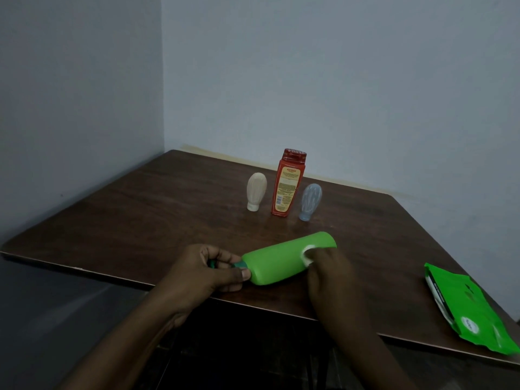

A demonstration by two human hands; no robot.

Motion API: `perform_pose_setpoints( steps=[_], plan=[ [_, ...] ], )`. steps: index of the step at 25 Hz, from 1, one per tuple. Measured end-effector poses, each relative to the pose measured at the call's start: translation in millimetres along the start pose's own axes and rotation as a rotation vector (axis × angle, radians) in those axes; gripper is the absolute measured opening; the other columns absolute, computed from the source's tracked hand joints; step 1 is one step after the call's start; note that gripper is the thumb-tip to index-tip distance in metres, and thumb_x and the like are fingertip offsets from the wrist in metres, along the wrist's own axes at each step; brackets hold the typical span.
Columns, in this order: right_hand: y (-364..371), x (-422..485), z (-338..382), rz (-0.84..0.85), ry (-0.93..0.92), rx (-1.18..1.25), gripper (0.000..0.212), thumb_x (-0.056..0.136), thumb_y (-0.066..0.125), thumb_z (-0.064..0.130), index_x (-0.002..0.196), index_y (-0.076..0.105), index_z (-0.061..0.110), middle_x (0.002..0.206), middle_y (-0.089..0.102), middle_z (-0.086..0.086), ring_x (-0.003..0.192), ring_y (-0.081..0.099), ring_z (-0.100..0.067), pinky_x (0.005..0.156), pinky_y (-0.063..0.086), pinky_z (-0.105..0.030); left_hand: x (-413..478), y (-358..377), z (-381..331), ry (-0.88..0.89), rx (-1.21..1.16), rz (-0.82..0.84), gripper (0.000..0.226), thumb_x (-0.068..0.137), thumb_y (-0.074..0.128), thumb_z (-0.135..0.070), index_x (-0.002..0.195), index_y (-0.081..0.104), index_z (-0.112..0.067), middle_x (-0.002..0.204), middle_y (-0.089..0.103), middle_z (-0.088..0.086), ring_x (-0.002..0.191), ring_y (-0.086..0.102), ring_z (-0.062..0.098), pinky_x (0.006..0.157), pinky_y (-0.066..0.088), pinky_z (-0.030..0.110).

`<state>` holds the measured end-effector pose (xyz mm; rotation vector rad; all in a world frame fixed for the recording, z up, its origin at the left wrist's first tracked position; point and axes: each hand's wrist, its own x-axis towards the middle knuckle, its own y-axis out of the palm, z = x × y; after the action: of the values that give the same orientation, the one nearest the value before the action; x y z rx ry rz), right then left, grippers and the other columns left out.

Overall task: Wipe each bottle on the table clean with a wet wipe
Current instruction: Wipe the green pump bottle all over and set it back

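Green bottle: bright green body, darker green cap, held sideways. left hand grips cap, right hand pinches white wipe against body.

The room is dim, with a cold grey-blue cast on the walls. Light is soft and even, leaving only faint shadows and a weak sheen on the table. The left hand and right hand look dark, with little detail. The green bottle and green packet stand out brightest. The wipe is a white smear. Wide-angle bending curves the table's edges; everything is slightly soft.
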<state>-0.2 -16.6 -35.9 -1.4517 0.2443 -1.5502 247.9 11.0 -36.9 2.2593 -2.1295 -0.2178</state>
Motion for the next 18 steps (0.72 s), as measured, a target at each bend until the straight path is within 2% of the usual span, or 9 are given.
perform_pose_setpoints(
  steps=[2,4,6,9,10,12,13,16,18],
  plan=[
    [-7.3,-19.6,28.1,0.098,-0.195,0.051,0.02,0.088,0.066,0.007,0.106,0.067,0.015,0.096,0.063,0.001,0.084,0.056,-0.013,0.073,0.045,-0.024,-0.6,-1.3,1.1,0.01,0.006,0.006,0.049,0.057,0.092,-0.008,0.101,0.075,0.006,0.103,0.074,0.032,0.086,0.076,0.037,0.086,0.064,0.047],
    [-11.9,-13.9,23.3,0.171,-0.281,0.045,0.02,0.09,0.067,0.011,0.109,0.068,0.017,0.097,0.064,0.004,0.085,0.056,-0.01,0.073,0.045,-0.021,-0.8,-2.0,0.9,0.021,0.013,0.009,0.049,0.057,0.093,-0.007,0.1,0.076,0.005,0.104,0.073,0.033,0.087,0.077,0.038,0.085,0.064,0.046],
    [-8.9,4.6,-7.1,0.116,-0.188,0.006,0.023,0.085,0.07,0.004,0.106,0.071,0.014,0.094,0.067,-0.001,0.082,0.061,-0.017,0.072,0.044,-0.024,0.5,-1.9,1.6,0.022,0.014,0.006,0.051,0.056,0.093,-0.007,0.101,0.075,0.006,0.105,0.072,0.035,0.087,0.077,0.038,0.086,0.064,0.048],
    [-4.3,35.2,-53.1,-0.019,0.047,-0.07,0.023,0.079,0.063,-0.001,0.096,0.072,0.01,0.086,0.067,-0.012,0.075,0.064,-0.032,0.066,0.049,-0.034,0.5,-0.5,2.2,0.023,0.039,-0.018,0.059,0.049,0.098,-0.013,0.101,0.075,0.005,0.102,0.07,0.039,0.084,0.076,0.041,0.086,0.063,0.05],
    [-3.9,37.7,-53.5,-0.048,0.075,-0.091,0.023,0.077,0.062,-0.001,0.094,0.073,0.008,0.084,0.067,-0.013,0.073,0.064,-0.035,0.064,0.05,-0.036,0.2,-0.4,2.1,0.029,0.056,-0.023,0.062,0.046,0.102,-0.016,0.099,0.076,0.003,0.102,0.07,0.039,0.086,0.076,0.043,0.087,0.063,0.051],
    [-0.1,26.5,-29.1,-0.06,0.019,-0.096,0.025,0.074,0.065,-0.004,0.096,0.073,0.006,0.087,0.067,-0.013,0.075,0.064,-0.033,0.066,0.051,-0.036,0.0,-1.2,1.8,0.04,0.07,-0.03,0.063,0.041,0.104,-0.02,0.095,0.078,0.0,0.101,0.071,0.037,0.089,0.076,0.045,0.089,0.062,0.054],
    [1.4,14.1,-10.6,-0.027,-0.053,-0.08,0.028,0.075,0.066,-0.005,0.101,0.073,0.005,0.092,0.068,-0.012,0.081,0.064,-0.029,0.07,0.052,-0.035,0.0,-2.2,1.9,0.047,0.076,-0.029,0.059,0.043,0.103,-0.019,0.094,0.079,-0.002,0.101,0.072,0.036,0.086,0.076,0.042,0.087,0.062,0.051],
    [-3.1,-13.6,26.0,0.128,-0.306,-0.026,0.033,0.085,0.062,0.005,0.117,0.068,0.01,0.11,0.066,-0.003,0.097,0.06,-0.017,0.082,0.052,-0.028,-0.8,-3.6,3.1,0.086,0.116,-0.03,0.039,0.055,0.098,-0.007,0.09,0.081,-0.007,0.094,0.074,0.026,0.076,0.074,0.027,0.07,0.06,0.031],
    [-5.4,4.4,8.2,0.156,-0.298,-0.067,0.035,0.082,0.065,0.003,0.116,0.069,0.011,0.109,0.067,-0.003,0.096,0.061,-0.02,0.08,0.053,-0.032,-2.0,-2.7,3.0,0.102,0.118,-0.038,0.035,0.058,0.097,-0.002,0.089,0.081,-0.008,0.087,0.071,0.019,0.073,0.072,0.022,0.066,0.057,0.025]
  ],
)
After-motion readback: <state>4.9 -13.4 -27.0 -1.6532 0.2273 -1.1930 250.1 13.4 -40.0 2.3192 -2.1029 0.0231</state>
